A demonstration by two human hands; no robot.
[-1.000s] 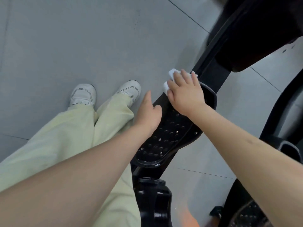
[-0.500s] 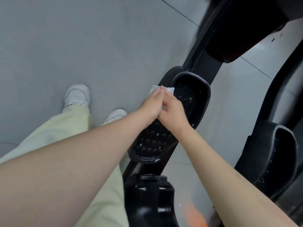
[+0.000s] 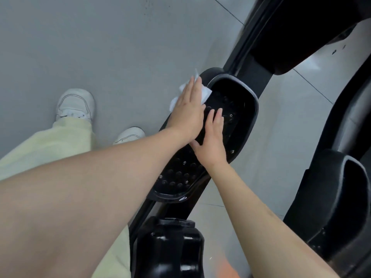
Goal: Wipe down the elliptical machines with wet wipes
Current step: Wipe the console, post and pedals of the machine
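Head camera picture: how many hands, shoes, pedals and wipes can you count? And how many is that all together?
Hands: 2, left hand and right hand
White shoes: 2, left shoe and right shoe
Black pedals: 2, middle pedal and right-edge pedal
White wipes: 1, wipe under the left hand
Total: 7

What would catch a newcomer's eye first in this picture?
At the centre, the left hand presses a white wipe flat on the left rim of a black studded pedal. The right hand lies flat on the pedal beside it. White shoes stand on the grey floor at left.
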